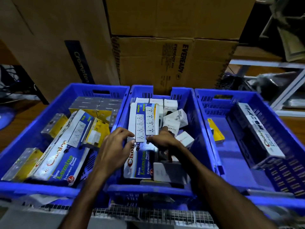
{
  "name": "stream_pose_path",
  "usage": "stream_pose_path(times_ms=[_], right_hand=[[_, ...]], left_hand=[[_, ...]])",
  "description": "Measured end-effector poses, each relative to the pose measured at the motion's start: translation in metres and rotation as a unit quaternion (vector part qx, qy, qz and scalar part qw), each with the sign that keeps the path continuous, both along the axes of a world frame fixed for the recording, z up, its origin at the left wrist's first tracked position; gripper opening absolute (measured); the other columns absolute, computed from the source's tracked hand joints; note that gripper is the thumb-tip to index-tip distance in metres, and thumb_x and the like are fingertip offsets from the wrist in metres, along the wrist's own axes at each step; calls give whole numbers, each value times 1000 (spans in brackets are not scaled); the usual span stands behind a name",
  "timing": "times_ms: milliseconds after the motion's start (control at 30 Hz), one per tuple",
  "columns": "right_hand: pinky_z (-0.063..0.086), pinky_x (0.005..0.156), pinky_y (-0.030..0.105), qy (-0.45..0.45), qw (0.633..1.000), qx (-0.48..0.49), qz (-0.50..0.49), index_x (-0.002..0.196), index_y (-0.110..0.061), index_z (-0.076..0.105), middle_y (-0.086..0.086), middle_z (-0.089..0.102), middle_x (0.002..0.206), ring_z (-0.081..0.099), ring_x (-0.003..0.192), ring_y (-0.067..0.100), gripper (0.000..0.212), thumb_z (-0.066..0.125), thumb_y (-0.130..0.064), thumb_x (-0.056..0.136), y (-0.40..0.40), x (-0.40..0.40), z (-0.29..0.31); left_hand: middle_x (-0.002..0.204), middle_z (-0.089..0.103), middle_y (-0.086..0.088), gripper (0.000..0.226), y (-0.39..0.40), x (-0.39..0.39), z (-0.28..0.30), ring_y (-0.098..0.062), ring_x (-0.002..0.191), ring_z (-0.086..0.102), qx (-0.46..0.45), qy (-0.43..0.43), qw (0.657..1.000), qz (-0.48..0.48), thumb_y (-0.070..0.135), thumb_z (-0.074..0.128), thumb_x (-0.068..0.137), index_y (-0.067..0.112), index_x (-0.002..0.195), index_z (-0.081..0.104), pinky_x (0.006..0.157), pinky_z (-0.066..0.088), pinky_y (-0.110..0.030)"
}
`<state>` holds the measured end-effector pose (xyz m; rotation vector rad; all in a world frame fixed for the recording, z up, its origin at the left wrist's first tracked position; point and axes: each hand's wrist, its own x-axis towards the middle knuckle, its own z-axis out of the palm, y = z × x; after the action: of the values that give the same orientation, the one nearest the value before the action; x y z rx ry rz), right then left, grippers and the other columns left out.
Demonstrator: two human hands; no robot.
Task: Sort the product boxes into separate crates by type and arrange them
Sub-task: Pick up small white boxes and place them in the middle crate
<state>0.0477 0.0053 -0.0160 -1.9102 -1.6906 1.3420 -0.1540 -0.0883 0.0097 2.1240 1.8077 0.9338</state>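
two long white extension-socket boxes (145, 123) lay side by side in the middle crate (194, 113), printed faces up, near ends overlapping a lumino box (140, 161) beneath. probably being squared up as a pair, same type kept together along the crate's left half. small white cube boxes (175, 119) tumbled just right of the socket boxes, some tilted, not yet stacked; more white boxes stood upright behind, against the crate's far wall. dark flat box and grey packet sat near the crate's front wall, partly under the right forearm.

left hand (113, 146) at the near left corner of the socket boxes, fingers loosely spread and bent, fingertips (130, 135) touching or just short of the box edge; could not tell which. right hand (162, 138) at the near right corner, fingers curled over the lower edge, thumb raised beside the box; looked like a light pinch on the pair, though the underside contact was hidden. judged as a two-handed nudge to align, not a lift.

left of the middle crate: left crate (21, 146), still a jumble of yellow-and-silver boxes (54, 126) and more lumino boxes, leaning at angles. right of the middle crate: right crate (206, 103), holding one long dark box (254, 136) against its right wall and a yellow box (215, 129) at its left wall. behind the middle crate: stacked brown cartons (173, 63).
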Motion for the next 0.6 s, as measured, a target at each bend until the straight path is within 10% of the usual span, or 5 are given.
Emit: stream_pose_path(times_ms=[167,300,600], right_hand=[[54,70,38,146,989,-32,-20,113,-11,71,7,77,108,69,80,19,47,89,-34,76,-1,4,-9],[58,93,43,163,976,56,-130,114,-31,38,-2,71,114,71,98,18,92,94,-62,48,-3,-2,3],[62,87,43,256,923,228,-177,118,-32,55,-5,76,111,76,96,12,75,90,-61,59,-6,32,68]], left_hand=[[101,64,11,7,2,0,0,-14,91,65,-13,-22,1000,12,22,71,95,23,102,73,83,55,-40],[104,66,11,8,1,1,1,-12,92,66,-20,-19,999,17,24,70,95,25,102,72,83,55,-37],[102,67,16,25,-5,1,1,-11,98,64,-4,22,1000,-2,48,62,90,29,103,71,85,50,-39]])
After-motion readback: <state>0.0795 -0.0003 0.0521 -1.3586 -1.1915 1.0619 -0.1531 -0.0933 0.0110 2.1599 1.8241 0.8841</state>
